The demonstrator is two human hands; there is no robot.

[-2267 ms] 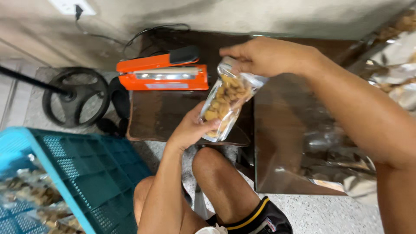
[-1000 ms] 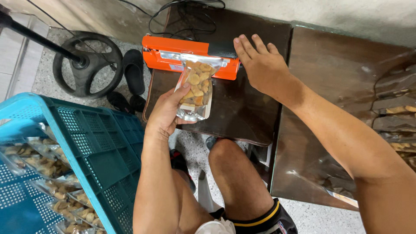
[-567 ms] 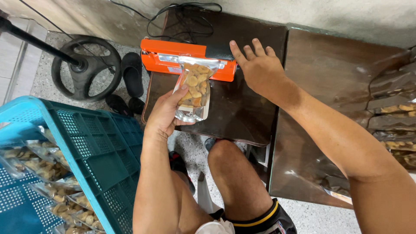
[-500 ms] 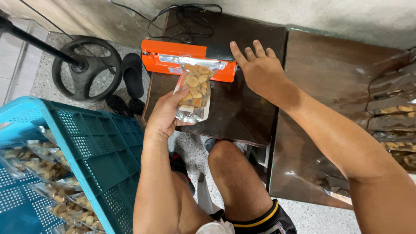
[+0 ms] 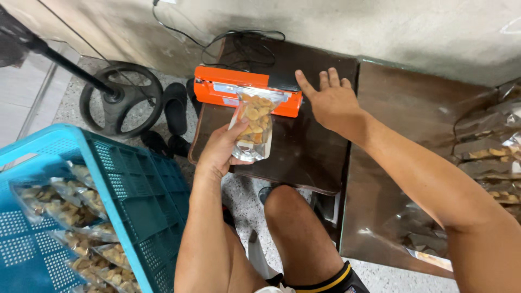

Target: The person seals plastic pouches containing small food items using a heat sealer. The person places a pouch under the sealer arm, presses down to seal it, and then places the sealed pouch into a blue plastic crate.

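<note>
My left hand [image 5: 221,151] holds a clear pouch of tan snack pieces [image 5: 254,126] by its lower left side. The pouch's top edge lies in the jaw of an orange heat sealer [image 5: 216,92] on a dark wooden stool [image 5: 304,157]. My right hand [image 5: 330,100] is flat with fingers spread, resting on the black end of the sealer's arm at the right. It grips nothing.
A blue plastic crate [image 5: 135,201] with several filled pouches stands at the left. A fan base [image 5: 120,97] and black sandals [image 5: 175,108] lie on the floor behind it. A second dark table [image 5: 391,179] at the right carries more pouches [image 5: 488,157]. My knee [image 5: 287,211] is below the stool.
The pouch came down from mid-air into the sealer's jaw. My right hand let go of its top and now lies flat on the sealer's arm.
</note>
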